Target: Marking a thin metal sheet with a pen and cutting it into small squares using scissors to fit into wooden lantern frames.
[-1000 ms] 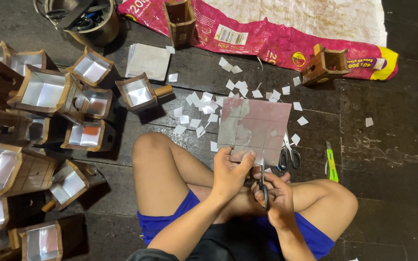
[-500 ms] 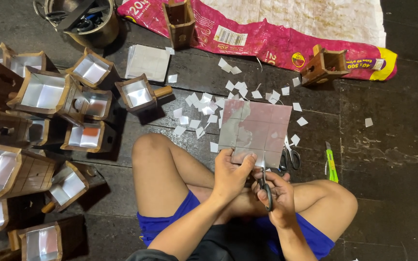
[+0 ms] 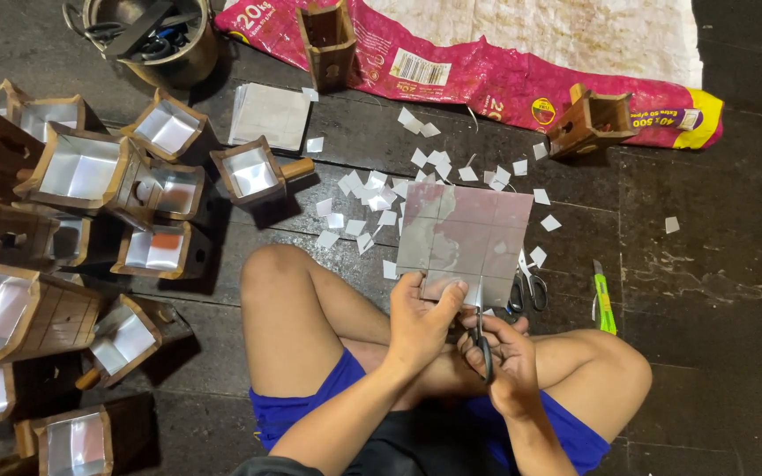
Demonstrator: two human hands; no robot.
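Note:
I sit cross-legged on a dark floor. My left hand (image 3: 422,319) pinches the near edge of a shiny square metal sheet (image 3: 465,238) marked with a grid of lines. My right hand (image 3: 506,353) grips black-handled scissors (image 3: 481,339), whose blades enter the sheet's near edge beside my left thumb. Several small cut squares of the same sheet (image 3: 372,194) lie scattered on the floor beyond the sheet.
Several wooden boxes lined with shiny sheet (image 3: 81,172) crowd the left side. A second pair of scissors (image 3: 526,284) and a green utility knife (image 3: 604,300) lie to the right. A stack of sheets (image 3: 268,115), a metal pot (image 3: 147,35) and a pink sack (image 3: 487,70) lie farther off.
The scissors and both hands stay at the sheet's near edge, with only slight shifts of the blades and fingers.

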